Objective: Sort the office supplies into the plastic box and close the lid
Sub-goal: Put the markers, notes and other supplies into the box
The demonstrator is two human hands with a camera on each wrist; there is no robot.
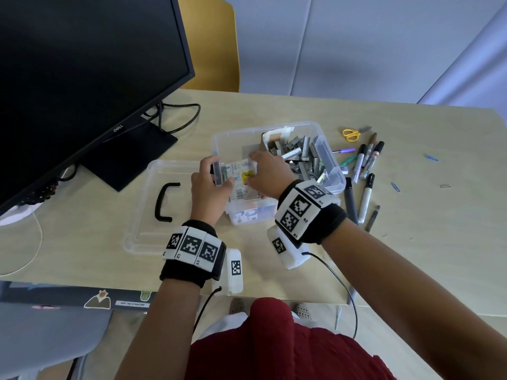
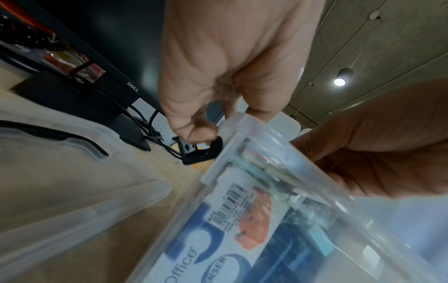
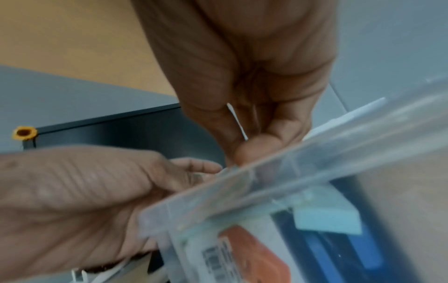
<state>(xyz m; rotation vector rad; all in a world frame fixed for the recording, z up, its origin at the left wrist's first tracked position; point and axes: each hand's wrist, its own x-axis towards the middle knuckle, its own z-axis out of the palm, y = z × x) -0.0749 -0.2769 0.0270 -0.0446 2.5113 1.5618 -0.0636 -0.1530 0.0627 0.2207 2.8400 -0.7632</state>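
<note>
While both hands pinch the flat printed packet [image 1: 242,178] inside the clear plastic box [image 1: 330,154], it looks light and bendy, best gripped by its edges

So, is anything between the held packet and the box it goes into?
Nothing visible does. The right hand holds the packet inside the open plastic box, the left hand grips its wall; the lid lies aside, the staples further right.

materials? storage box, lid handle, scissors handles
Storage box: clear, glossy plastic by the look; the contents show through its walls.
Lid handle: matte black, probably plastic or rubber; the pictures leave that open.
Scissors handles: smooth yellow plastic, apparently; the blades are grey, likely metal.
</note>
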